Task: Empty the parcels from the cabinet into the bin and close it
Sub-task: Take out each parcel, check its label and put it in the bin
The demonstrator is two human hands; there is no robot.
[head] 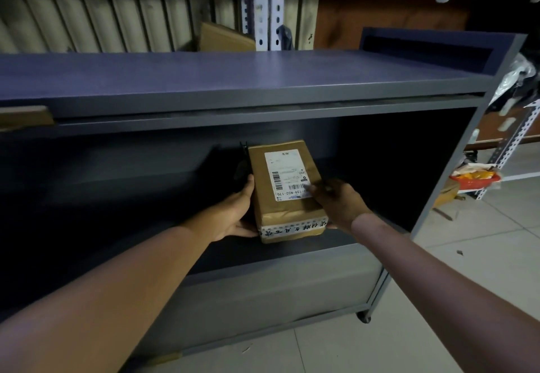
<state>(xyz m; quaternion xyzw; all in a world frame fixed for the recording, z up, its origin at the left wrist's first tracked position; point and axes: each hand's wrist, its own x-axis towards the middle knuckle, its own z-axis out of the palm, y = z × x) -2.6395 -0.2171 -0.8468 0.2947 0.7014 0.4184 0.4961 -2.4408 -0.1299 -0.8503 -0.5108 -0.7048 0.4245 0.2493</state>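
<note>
Here I am watching the head feed, and the big grey cabinet (263, 80) fills most of my view, its flat top bare and its front open onto a dark interior. Behind it runs a pale ribbed radiator (102, 13), with a white perforated shelving upright (267, 7) standing in front of that and a piece of brown cardboard (222, 38) leaning just beside the upright. Off to the right I get pale floor tiles (438, 299). Both bare forearms reach in from the bottom of the frame and meet at the brown parcel (286, 212), which sits right in the cabinet's opening, its near end over the front edge of the lower shelf (whether it rests there or is lifted clear, I cannot tell). The left hand (239, 212) grips the parcel's left side, thumb up against the edge and fingers tucked under it. The right hand (340, 203) holds the right side, its fingers curled over the top face, a little blurred. On top of the parcel is a white shipping label (287, 174) with barcodes, the right fingertips covering its lower corner. A strip of white printed tape (292, 230) wraps the near end. Down low, a small black caster (363, 317) shows under the cabinet's right front corner.
</note>
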